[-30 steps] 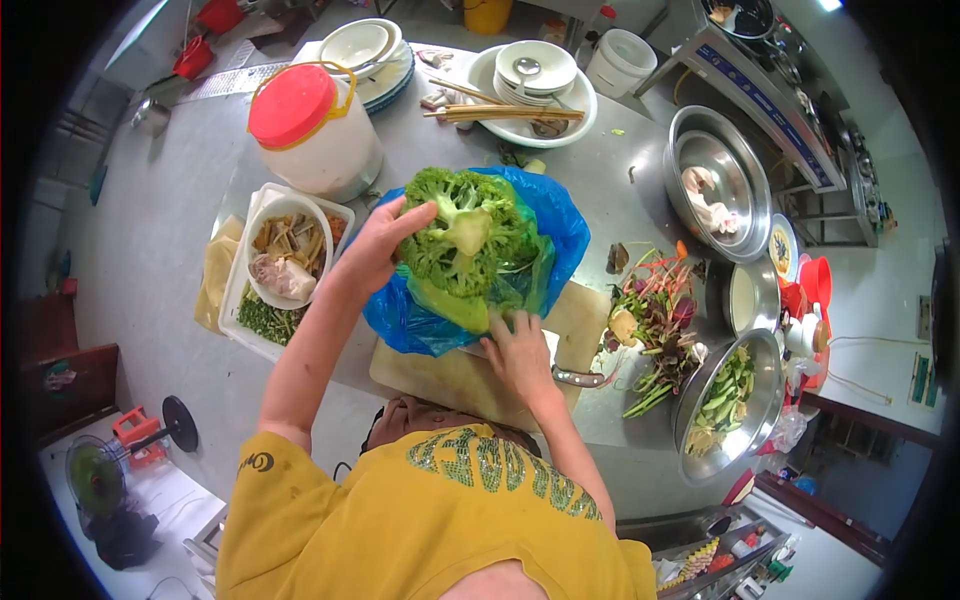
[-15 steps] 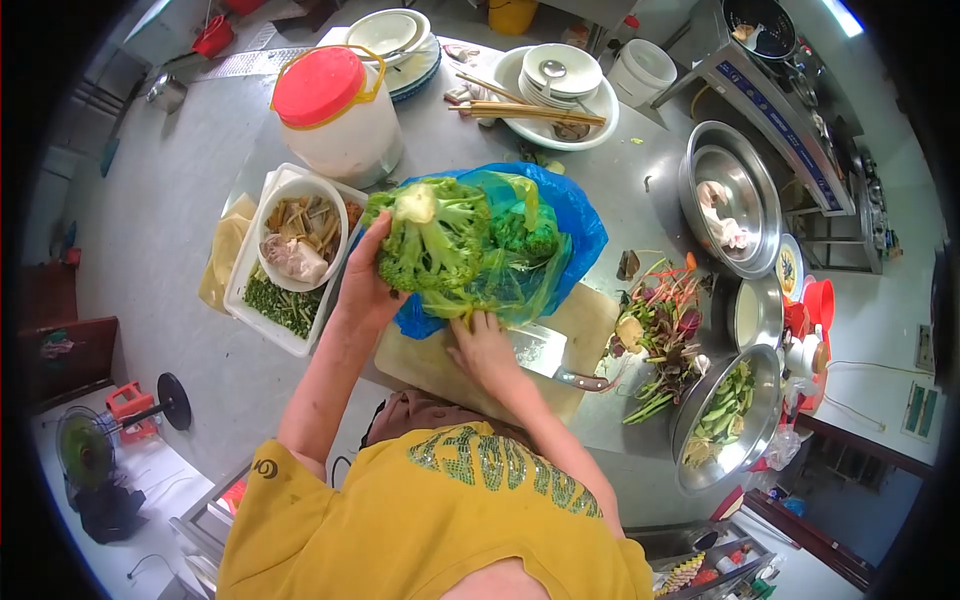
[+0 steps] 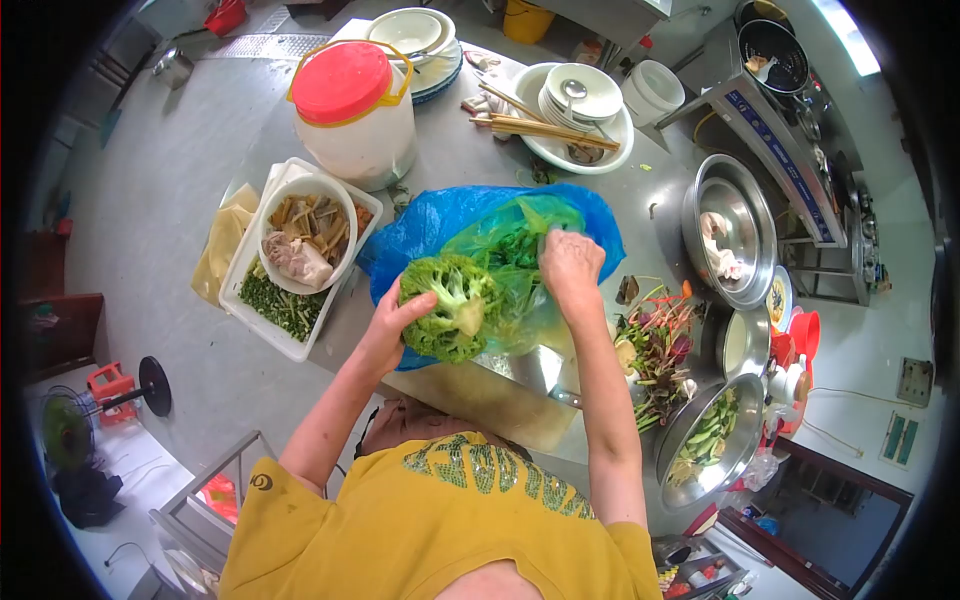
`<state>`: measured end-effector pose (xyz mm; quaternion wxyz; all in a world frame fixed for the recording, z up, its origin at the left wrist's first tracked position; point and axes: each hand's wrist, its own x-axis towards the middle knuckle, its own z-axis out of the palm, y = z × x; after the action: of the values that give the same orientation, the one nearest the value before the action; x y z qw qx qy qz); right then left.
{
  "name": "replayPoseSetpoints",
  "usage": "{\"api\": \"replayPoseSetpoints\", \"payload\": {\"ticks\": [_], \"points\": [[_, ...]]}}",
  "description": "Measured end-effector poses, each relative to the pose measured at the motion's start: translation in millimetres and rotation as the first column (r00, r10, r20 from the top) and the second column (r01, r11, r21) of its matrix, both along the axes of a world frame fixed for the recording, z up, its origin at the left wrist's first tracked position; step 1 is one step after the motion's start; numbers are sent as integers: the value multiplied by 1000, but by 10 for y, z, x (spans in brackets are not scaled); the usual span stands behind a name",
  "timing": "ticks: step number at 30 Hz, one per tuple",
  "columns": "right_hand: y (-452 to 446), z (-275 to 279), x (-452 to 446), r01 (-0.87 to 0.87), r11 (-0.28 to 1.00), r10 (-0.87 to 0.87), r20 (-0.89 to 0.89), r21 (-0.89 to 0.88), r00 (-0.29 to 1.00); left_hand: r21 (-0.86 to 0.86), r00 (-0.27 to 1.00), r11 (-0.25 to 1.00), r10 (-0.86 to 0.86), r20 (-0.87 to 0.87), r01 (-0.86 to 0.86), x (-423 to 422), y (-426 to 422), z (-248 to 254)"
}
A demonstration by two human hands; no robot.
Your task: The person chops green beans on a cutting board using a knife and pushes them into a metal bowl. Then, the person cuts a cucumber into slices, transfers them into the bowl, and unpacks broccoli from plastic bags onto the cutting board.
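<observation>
My left hand [image 3: 390, 325] is wrapped round a head of broccoli [image 3: 448, 300], whose cut stem faces right and toward me. To its right, my right hand [image 3: 571, 264] is closed on the upper right part of a thin green plastic bag [image 3: 515, 310]. More green broccoli shows through that bag. A blue plastic bag [image 3: 415, 222] lies spread underneath. Below the bags is a cutting board [image 3: 500, 398], and on it a cleaver [image 3: 545, 368] is mostly covered by the green bag and my right forearm.
A red-lidded bucket [image 3: 355, 140] and a white tray [image 3: 300, 345] stand left. Stacked bowls and chopsticks [image 3: 560, 132] are at the back. On the right are vegetable trimmings [image 3: 655, 340], a large steel basin [image 3: 740, 270] and a steel bowl [image 3: 675, 465] of sliced greens.
The broccoli has come down toward me and turned, its stem now facing right. My right hand has moved from the bag's near edge to its upper right side. The blue bag spreads wider.
</observation>
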<state>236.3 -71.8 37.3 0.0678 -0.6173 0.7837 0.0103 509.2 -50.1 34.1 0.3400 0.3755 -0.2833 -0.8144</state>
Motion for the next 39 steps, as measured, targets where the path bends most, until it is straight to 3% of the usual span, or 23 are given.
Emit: {"api": "replayPoseSetpoints", "payload": {"ticks": [3, 5, 7, 8, 11, 13, 15, 16, 18, 19, 21, 22, 26, 28, 29, 32, 34, 35, 37, 38, 39], "points": [[-154, -161, 37, -74, 990, 57, -148, -117, 987, -58, 992, 993, -95, 80, 100, -26, 47, 72], [-293, -351, 51, -40, 999, 40, -48, -7, 998, -95, 982, 986, -122, 144, 136, -52, 79, -42], [-340, -318, 49, -75, 997, 76, -84, 19, 994, -304, 858, 857, -260, 443, 416, -54, 107, -128], [-349, -285, 8, -48, 992, 55, -60, 115, 997, -347, 824, 814, -258, 505, 467, -63, 147, -203], [-346, -243, -79, 9, 953, 4, -43, 301, 999, -347, 754, 771, -249, 608, 535, -79, 270, -316], [-319, -218, -147, 42, 921, -26, -48, 387, 999, -271, 759, 806, -300, 578, 526, -80, 333, -372], [-274, -178, -245, -86, 951, 33, 179, 298, 983, -297, 755, 842, -182, 630, 450, -93, 369, -449], [-271, -171, -277, -84, 951, 33, 175, 296, 984, -300, 757, 841, -181, 628, 450, -111, 353, -470], [-266, -181, -330, -36, 948, -59, 285, 317, 957, -450, 761, 825, 38, 648, 342, -163, 261, -507], [-252, -312, -439, -37, 948, -56, 282, 316, 958, -452, 763, 825, 40, 645, 339, -201, 166, -521], [-230, -674, -690, -56, 983, -33, 463, 177, 886, -413, 801, 861, 12, 599, 297, -299, -100, -551], [-112, -549, -676, -23, 1000, 22, 468, -5, 883, -422, 863, 873, 3, 505, 244, -383, -211, -572], [-55, -581, -1099, -63, 998, 67, 388, -23, 919, -462, 860, 832, -34, 509, 307, -667, -575, -618], [-67, -533, -1255, 12, 991, -50, 285, 136, 957, -488, 859, 815, -23, 511, 312, -865, -759, -698], [-10, -320, -1294, 184, 979, -204, 502, 90, 841, -509, 856, 802, -5, 517, 313, -975, -849, -740], [24, 284, -1270, 191, 981, -163, 631, 23, 759, -554, 835, 780, 77, 545, 290, -1305, -1160, -779], [65, 326, -1362, 103, 990, -124, 922, 92, 366, -564, 829, 765, 72, 554, 311, -1469, -1355, -706], [94, 289, -1402, 110, 990, -127, 922, 93, 366, -564, 831, 764, 66, 553, 315, -1520, -1404, -642], [182, 164, -1447, 125, 991, -60, 980, 36, 192, -516, 745, 776, 91, 661, 363, -1595, -1468, -600], [260, 76, -1428, 183, 981, -49, 993, 68, -104, -504, 758, 789, 76, 648, 351, -1605, -1489, -639], [329, 7, -1373, 183, 981, -52, 993, 72, -109, -500, 755, 791, 74, 652, 354, -1577, -1471, -633]]}}
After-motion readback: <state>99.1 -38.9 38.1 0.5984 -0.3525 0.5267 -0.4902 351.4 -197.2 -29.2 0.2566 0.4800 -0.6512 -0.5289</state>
